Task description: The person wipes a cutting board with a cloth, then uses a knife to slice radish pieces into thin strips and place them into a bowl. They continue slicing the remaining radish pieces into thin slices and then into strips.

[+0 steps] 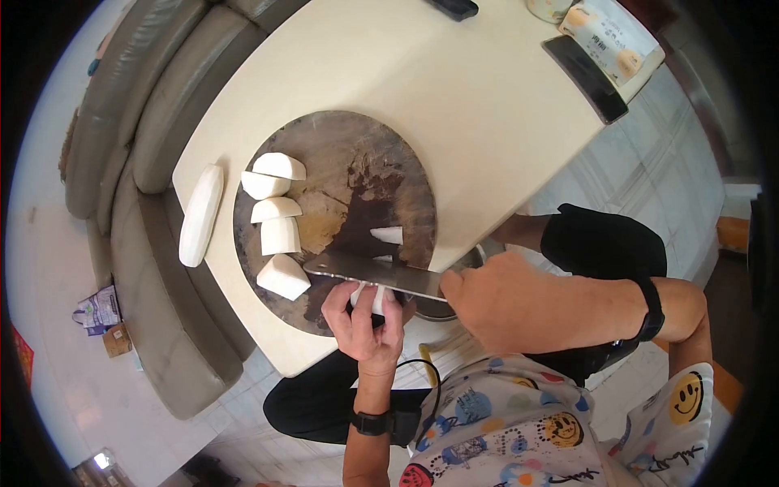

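Observation:
A broad cleaver lies across the lower part of the round dark cutting board, its handle wrapped in my right hand. Just below the blade, my left hand grips a white vegetable piece near the board's lower edge, fingertips close to the blade. Several thick white chunks stand along the board's left side. A thin white slice rests right of the board's middle, with a smaller bit partly hidden by the cleaver. Left of the board, a whole peeled white vegetable lies on the table.
The cream table holds a black phone-like object, a printed tissue pack and a jar at the upper right. A metal bowl sits partly hidden beside the table edge. A grey sofa curves along the left.

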The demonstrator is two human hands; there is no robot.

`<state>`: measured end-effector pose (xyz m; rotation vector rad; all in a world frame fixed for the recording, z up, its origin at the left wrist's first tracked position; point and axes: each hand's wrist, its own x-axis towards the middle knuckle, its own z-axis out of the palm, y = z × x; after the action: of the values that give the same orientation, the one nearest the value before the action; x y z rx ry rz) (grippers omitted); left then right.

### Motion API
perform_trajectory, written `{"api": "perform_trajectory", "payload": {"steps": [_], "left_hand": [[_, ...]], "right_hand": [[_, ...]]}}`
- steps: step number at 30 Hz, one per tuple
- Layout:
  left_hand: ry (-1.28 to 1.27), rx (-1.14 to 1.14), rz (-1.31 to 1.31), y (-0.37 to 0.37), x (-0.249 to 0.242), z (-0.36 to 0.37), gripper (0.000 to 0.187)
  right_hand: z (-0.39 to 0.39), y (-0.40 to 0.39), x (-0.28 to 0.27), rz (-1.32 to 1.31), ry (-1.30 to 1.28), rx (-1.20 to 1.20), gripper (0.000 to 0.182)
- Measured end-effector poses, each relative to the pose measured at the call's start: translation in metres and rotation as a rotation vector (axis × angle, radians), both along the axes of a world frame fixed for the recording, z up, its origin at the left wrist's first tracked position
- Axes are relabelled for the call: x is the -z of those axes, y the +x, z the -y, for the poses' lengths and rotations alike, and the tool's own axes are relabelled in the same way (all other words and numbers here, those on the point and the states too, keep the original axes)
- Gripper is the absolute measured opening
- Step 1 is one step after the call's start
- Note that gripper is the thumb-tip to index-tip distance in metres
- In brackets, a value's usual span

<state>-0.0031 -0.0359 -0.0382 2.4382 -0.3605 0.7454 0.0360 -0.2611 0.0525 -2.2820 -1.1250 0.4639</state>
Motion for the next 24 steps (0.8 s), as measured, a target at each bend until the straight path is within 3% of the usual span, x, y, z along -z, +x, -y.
{"api": "perform_trajectory", "payload": {"steps": [4,20,24], "left_hand": [[-0.034,-0.005,-0.03,-0.002,0.003,-0.002,0.025],[0.05,-0.015,-0.015,-0.008,0.009,-0.008,0.039],[-0.038,0.015,-0.065,-0.009,0.01,-0.01,0.028]], "right_hand": [[0.002,0.0,-0.017,-0.068,0.047,0.073,0.018],[0.006,0.001,-0.024,-0.154,0.056,-0.029,0.02],[-0.009,-0.002,-0.02,-0.057,0.016,-0.056,0.021]]}}
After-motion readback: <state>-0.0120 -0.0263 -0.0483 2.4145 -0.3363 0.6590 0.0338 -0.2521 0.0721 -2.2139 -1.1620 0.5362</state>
